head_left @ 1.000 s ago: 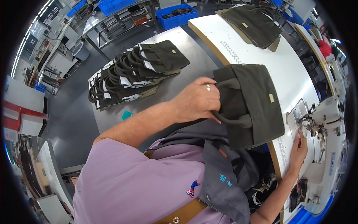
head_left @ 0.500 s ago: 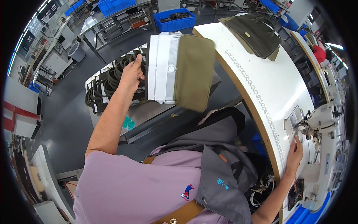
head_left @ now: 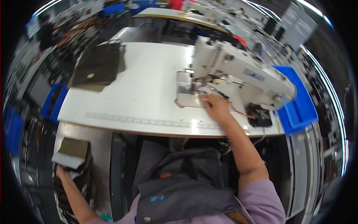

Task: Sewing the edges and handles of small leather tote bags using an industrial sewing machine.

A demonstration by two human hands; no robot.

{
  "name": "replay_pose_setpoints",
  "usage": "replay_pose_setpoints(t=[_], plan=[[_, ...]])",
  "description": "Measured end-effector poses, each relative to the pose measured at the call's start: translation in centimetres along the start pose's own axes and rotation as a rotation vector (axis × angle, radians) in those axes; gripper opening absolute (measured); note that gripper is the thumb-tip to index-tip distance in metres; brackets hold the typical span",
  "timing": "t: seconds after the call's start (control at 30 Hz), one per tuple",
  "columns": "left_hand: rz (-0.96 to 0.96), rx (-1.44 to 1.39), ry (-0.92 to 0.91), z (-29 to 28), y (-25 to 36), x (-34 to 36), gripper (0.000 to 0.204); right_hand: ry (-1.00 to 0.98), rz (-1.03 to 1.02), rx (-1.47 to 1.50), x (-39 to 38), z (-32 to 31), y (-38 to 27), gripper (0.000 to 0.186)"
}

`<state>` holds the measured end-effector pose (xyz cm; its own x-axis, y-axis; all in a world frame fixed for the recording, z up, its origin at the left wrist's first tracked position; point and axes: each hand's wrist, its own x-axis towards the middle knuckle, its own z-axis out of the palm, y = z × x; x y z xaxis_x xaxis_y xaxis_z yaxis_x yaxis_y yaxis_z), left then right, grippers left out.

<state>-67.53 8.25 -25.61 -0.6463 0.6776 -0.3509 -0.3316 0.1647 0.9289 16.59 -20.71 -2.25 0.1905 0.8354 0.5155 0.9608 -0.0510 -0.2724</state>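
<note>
At the lower left, my left hand (head_left: pixel 62 172) is closed on the near edge of an olive-and-white fabric panel (head_left: pixel 71 161); its fingertips are partly hidden. Beneath lies a pile of dark olive pieces (head_left: pixel 87 183) on a metal side table. My right hand (head_left: pixel 216 107) rests by the needle area of a white sewing machine (head_left: pixel 242 69), its fingers drawn together at the metal needle plate (head_left: pixel 185 89). Whatever they pinch there, if anything, is too small to make out. Just beyond that hand lie dark thread snips (head_left: pixel 220 93), with an orange cord (head_left: pixel 240 111) trailing right.
Dark olive fabric pieces (head_left: pixel 99 69) lie on the far left of the white sewing table (head_left: pixel 149 82). A ruler strip (head_left: pixel 138 119) runs along its near edge. A blue bin (head_left: pixel 298 100) sits to the machine's right, beside a small black box (head_left: pixel 260 115).
My view has swung right toward the sewing machine. The panel, held up in the air earlier, is now lower, over the pile at my left. My right hand stays by the needle plate.
</note>
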Motion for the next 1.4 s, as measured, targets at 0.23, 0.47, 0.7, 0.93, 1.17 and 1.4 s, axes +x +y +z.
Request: replay_pose_setpoints(t=[0.23, 0.47, 0.7, 0.93, 1.17, 1.4], plan=[[0.171, 0.345, 0.263, 1.4, 3.1, -2.9, 0.042, 0.029, -0.018, -0.057, 0.5, -0.8, -1.3, 0.02], [1.161, 0.797, 0.217, 10.3, 7.8, -13.8, 0.056, 0.021, -0.022, -0.038, 0.4, -0.5, -0.9, 0.023], [1.477, 0.506, -0.521, 24.9, 11.9, -31.0, 0.029, -0.052, 0.031, -0.029, 0.7, -1.0, -1.6, 0.023], [1.455, 0.685, -0.845, 36.1, 10.6, -37.1, 0.037, -0.071, -0.027, 0.032, 1.1, -1.3, -2.1, 0.027], [1.651, 0.968, -0.683, 43.1, 8.0, -37.3, 0.055, -0.091, 0.051, 0.084, 1.5, -1.3, -2.0, 0.027], [1.547, 1.189, -0.546, 45.9, 7.9, -37.0, 0.049, -0.089, 0.041, 0.182, 1.9, -1.1, -1.3, 0.026]])
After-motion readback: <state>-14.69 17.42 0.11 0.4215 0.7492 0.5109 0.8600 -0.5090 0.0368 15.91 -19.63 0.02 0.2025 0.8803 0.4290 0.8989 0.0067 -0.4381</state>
